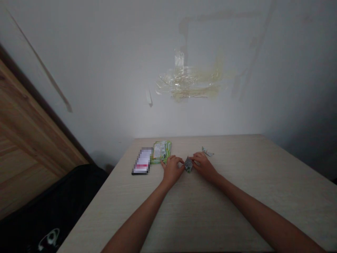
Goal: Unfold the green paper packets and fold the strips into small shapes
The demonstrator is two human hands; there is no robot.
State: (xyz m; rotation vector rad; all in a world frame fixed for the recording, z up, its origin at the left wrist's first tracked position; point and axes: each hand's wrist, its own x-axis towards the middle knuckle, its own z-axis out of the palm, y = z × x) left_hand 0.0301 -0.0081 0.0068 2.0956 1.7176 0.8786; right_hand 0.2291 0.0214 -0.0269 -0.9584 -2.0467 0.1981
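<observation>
Between my two hands, on the table, is a small folded piece of printed paper point(188, 164), grey-green and diamond-shaped. My left hand point(173, 168) pinches its left edge with the fingertips. The fingers of my right hand point(203, 164) are closed on its upper right edge. A second folded paper piece point(207, 151), pale and boat-like with pointed ends, lies just beyond my right hand. Behind my left hand is a stack of green printed sheets point(161, 150), its near edge close to the fingers.
A phone point(142, 161) with a blurred-out screen lies left of the sheets. The pale wooden table point(200, 218) meets a grey wall point(110, 70) bearing strips of clear tape point(188, 79). At left are a wooden panel point(23, 140) and a black bag-like object point(60, 207).
</observation>
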